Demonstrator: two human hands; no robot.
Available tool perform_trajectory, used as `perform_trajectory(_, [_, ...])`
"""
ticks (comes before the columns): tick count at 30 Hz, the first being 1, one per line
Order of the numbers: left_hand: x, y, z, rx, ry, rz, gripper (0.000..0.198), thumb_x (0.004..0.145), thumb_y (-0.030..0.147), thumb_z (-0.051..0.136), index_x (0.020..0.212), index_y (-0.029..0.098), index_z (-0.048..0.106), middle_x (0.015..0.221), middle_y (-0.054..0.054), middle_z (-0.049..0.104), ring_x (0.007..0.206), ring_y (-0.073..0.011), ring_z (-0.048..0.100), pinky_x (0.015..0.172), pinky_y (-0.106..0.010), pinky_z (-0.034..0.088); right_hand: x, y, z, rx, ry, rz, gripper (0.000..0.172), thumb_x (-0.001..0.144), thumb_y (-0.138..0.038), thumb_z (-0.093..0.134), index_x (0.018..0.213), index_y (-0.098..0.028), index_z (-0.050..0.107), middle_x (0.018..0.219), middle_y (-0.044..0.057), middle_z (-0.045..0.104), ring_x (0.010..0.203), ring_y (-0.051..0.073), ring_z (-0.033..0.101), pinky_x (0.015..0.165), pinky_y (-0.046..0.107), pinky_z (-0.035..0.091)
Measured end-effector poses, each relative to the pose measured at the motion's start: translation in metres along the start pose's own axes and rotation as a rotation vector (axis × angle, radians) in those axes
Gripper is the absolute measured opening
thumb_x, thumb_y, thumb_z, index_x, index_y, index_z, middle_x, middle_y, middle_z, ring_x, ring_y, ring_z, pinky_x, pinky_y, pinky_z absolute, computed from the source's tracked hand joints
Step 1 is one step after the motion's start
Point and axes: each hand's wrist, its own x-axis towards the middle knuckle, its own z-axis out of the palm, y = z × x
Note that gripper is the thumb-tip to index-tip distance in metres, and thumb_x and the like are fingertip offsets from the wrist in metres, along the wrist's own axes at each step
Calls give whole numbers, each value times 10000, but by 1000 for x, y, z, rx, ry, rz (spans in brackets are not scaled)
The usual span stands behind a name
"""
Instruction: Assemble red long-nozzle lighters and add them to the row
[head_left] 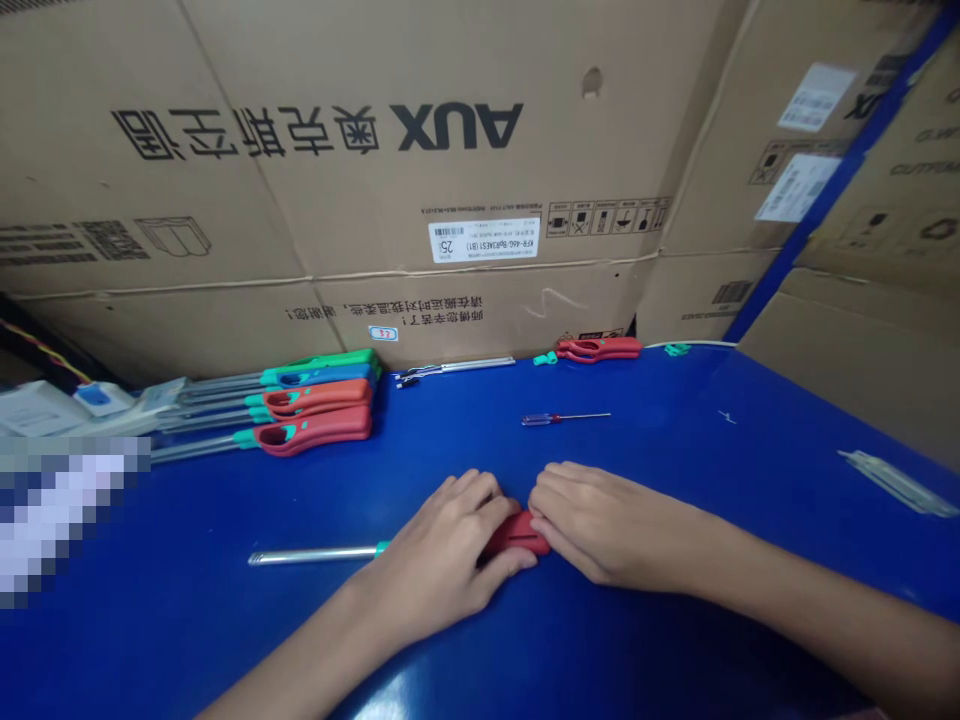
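A red long-necked lighter (517, 536) lies low over the blue tabletop, its metal tube pointing left and a bit of green collar showing. My left hand (461, 540) is wrapped over the handle, thumb on the near side and fingers on the far side. At the handle's right end, the bent fingers of my right hand (585, 515) are closed on its tip; what lies under them is hidden. Beyond my hands, a screwdriver (566, 418) with a clear purplish handle rests on the table, shaft to the right.
Several finished-looking lighters (322, 430) in red, orange, blue and green lie side by side at the left. Along the cardboard wall (360, 220) are metal tubes (472, 366), a red lighter body (600, 349) and small green parts (676, 350). Clear plastic strips (896, 482) lie far right.
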Motion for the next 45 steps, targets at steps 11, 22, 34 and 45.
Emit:
perform_trajectory(11, [0,-1,-2,6,5,64,355,961,398,497,1303,302,494,1074,-49,587,1023,-250,559,985,-529,428,4,64,22,175,178,477,353,941,-176,434,1259,-83,556,1256,236,543,1144,370,494,918,568,410])
perform_trajectory(22, [-1,-2,1,-28,56,100,296,957,369,522,1227,247,527,1120,-54,624,1043,-239,572,995,-492,427,1,42,-15,1126,447,410,111,980,-296,445,993,-224,362,880,2,588,619,112,633,634,296,530])
perform_trajectory(34, [0,-4,0,-36,35,124,237,965,373,508,1164,280,597,1043,-37,628,968,-228,563,906,-444,453,4,7,-4,1455,394,274,180,978,-346,498,1030,-207,397,961,9,538,734,78,608,722,267,511])
perform_trajectory(45, [1,-4,0,-11,47,127,272,959,377,516,1200,288,606,1030,-46,630,959,-227,571,913,-447,463,4,7,-3,1361,397,287,121,967,-255,494,1042,-221,406,971,12,562,762,87,604,710,250,523])
